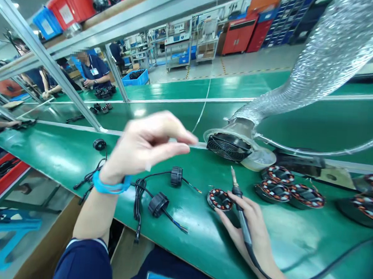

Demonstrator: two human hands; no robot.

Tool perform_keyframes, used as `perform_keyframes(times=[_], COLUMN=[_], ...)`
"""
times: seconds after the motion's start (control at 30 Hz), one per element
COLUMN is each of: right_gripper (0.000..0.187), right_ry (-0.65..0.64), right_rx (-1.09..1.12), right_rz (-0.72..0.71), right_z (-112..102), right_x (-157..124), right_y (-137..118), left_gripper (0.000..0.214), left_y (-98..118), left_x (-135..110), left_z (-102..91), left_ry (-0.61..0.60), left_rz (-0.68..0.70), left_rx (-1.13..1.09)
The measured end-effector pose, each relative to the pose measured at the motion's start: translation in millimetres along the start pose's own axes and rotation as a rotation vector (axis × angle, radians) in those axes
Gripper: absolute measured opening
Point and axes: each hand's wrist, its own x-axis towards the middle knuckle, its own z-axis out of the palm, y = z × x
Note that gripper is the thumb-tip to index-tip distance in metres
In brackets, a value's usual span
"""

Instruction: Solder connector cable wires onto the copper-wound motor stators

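My left hand (151,144), slightly blurred, is raised above the bench with thumb and index finger pinched. A thin pale wire (206,94) hangs from above and runs down to those fingertips. My right hand (253,226) grips a soldering iron (243,221), tip pointing up and away. Its fingers also touch a small motor stator (220,199) with copper windings, lying on the bench. Below my left hand are two black round cable connectors, one (176,176) upright and one (158,204) nearer me, with stripped coloured wire ends. A bundled black cable (138,199) lies beside them.
Several stators (274,190) sit on the green bench (200,240) to the right. A fume duct (315,67) ends at a black fan grille (228,146) behind the iron. A metal shelf frame (61,70) crosses the left. Co-workers (96,70) stand beyond it.
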Motion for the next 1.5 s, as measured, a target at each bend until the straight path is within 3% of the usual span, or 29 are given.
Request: perform_keyframes(times=[0.07, 0.17, 0.27, 0.4, 0.47, 0.57, 0.63, 0.7, 0.87, 1.0, 1.17, 1.37, 1.5], right_gripper=[0.045, 0.041, 0.039, 0.039, 0.039, 0.039, 0.039, 0.038, 0.038, 0.026, 0.021, 0.025, 0.028], right_ry=[-0.022, -0.047, -0.049, -0.059, -0.065, -0.096, -0.122, -0.135, -0.044, 0.042, 0.121, 0.096, 0.07], right_rx=[0.0, 0.0, -0.013, -0.012, 0.013, 0.065, 0.103, 0.138, 0.234, 0.357, 0.374, 0.402, 0.456], right_rz=[0.002, -0.004, -0.011, 0.002, 0.02, 0.035, 0.02, -0.012, -0.055, 0.029, 0.126, 0.222, 0.243], right_z=[1, 3, 5, 11, 16, 25, 32, 36, 37, 41, 51, 64, 70], right_x=[1, 5, 9, 11, 13, 17, 23, 30, 49, 62, 66, 65, 66], right_y=[-1, -3, -3, 1, 5, 11, 13, 11, -14, -35, -42, -45, -44], left_gripper=[0.019, 0.023, 0.011, 0.008, 0.01, 0.013, 0.025, 0.042, 0.062, 0.064, 0.06, 0.065, 0.065], left_y=[-29, -72, -106, -136, -145, -154, -155, -153, -146, -143, -146, -156, -157], left_x=[-1, -15, -25, -18, -11, -5, -6, -11, -34, -47, -51, -56, -56], left_z=[34.1, 83.0, 116.2, 127.7, 122.4, 109.6, 103.2, 101.0, 109.4, 116.3, 118.4, 123.3, 124.1], left_ry=[-0.435, -0.859, -1.062, -1.171, -1.146, -1.029, -0.918, -0.796, -0.62, -0.57, -0.474, -0.311, -0.289], left_rz=[0.013, 0.023, 0.106, 0.034, -0.111, -0.446, -0.652, -0.774, -0.812, -0.825, -0.796, -0.858, -0.862], left_rx=[0.199, 0.57, 0.699, 0.54, 0.364, 0.016, -0.213, -0.353, -0.456, -0.505, -0.544, -0.62, -0.667])
